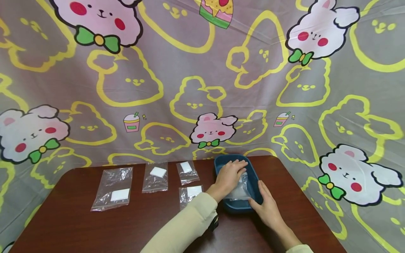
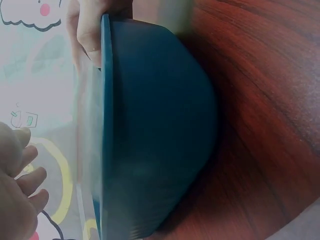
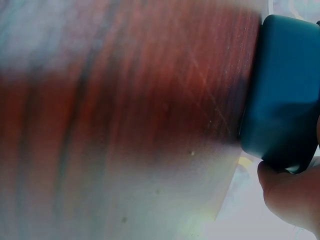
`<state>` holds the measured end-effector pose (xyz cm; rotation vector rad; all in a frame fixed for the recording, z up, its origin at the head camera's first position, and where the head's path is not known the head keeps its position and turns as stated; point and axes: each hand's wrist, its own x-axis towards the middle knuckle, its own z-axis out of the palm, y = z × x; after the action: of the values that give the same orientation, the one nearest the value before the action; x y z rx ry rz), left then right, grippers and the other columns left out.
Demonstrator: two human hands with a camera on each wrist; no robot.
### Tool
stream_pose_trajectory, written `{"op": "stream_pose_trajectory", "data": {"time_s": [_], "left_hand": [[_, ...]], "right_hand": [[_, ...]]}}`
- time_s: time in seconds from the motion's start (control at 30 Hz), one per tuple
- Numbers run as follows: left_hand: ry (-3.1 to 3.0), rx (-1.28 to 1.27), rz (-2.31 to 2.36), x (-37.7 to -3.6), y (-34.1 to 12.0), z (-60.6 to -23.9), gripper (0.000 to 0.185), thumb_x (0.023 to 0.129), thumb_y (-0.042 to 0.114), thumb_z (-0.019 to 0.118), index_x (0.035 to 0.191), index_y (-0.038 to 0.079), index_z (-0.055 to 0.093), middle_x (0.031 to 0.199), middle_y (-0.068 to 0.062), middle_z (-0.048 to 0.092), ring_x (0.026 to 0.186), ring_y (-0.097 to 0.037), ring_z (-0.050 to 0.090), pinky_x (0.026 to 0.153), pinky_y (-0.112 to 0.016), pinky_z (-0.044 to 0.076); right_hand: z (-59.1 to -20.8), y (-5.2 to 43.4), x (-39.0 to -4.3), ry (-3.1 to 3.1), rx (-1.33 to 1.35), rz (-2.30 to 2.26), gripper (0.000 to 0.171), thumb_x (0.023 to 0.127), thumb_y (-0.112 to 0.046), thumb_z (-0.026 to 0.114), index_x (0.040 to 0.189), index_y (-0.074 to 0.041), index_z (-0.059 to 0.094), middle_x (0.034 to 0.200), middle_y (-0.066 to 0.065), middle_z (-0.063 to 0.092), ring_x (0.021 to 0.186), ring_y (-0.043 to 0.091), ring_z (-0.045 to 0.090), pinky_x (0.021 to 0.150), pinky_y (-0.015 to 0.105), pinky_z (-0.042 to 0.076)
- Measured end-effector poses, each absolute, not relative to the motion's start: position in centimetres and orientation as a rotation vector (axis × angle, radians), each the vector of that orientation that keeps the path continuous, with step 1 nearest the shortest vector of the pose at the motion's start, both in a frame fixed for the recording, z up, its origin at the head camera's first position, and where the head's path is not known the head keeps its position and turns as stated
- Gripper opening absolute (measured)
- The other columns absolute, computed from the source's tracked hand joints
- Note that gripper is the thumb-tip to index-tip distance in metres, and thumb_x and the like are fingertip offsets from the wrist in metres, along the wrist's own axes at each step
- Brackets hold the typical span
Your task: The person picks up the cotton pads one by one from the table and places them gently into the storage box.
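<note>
A dark blue plastic basin (image 1: pixel 252 181) stands near the right end of the table, with a clear plastic bag (image 1: pixel 238 192) lying inside it. My left hand (image 1: pixel 228 178) reaches over the basin from the left, fingers loosely bent above the bag and partly hiding it. In the left wrist view, those fingers (image 2: pixel 31 177) show beside the rim, holding nothing visible. My right hand (image 1: pixel 268 207) holds the basin's near right corner, the thumb at the near rim and fingers along the right side. The right wrist view shows the thumb (image 3: pixel 285 192) against the basin's edge.
Several clear zip bags with white blocks lie on the brown table (image 1: pixel 126 230) left of the basin: a large one (image 1: pixel 104 188), a middle one (image 1: pixel 155 184) and a small one (image 1: pixel 191 178). Another bag (image 1: pixel 183 202) is partly behind my left sleeve. Patterned cloth (image 1: pixel 253 98) hangs around the table.
</note>
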<state>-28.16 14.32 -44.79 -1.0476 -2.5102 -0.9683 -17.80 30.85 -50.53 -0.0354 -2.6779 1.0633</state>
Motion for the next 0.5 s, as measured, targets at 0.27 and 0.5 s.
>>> {"op": "stream_pose_trajectory", "data": {"time_s": [0.27,0.5], "left_hand": [[-2.492,-1.064,-0.961,-28.2,13.8,-45.5,0.034,0.101,0.02,0.062,0.134,0.011,0.066,0.135,-0.005,0.064,0.129,-0.025,0.056,0.113,-0.042,0.038],[-2.488,-1.057,-0.931,-27.8,13.1,-46.1,0.033,0.101,0.022,0.062,0.134,0.016,0.067,0.133,-0.002,0.065,0.128,-0.022,0.058,0.111,-0.041,0.041]], "right_hand": [[-50.4,30.9,-17.9,-2.69,-0.047,1.075,0.082,0.093,-0.021,0.074,0.151,0.014,0.027,0.158,0.034,0.024,0.144,0.049,0.025,0.114,0.063,0.025],[-50.5,30.9,-17.9,-2.694,-0.049,1.071,0.082,0.093,-0.021,0.074,0.151,0.014,0.027,0.158,0.034,0.024,0.144,0.049,0.025,0.114,0.064,0.024]]}}
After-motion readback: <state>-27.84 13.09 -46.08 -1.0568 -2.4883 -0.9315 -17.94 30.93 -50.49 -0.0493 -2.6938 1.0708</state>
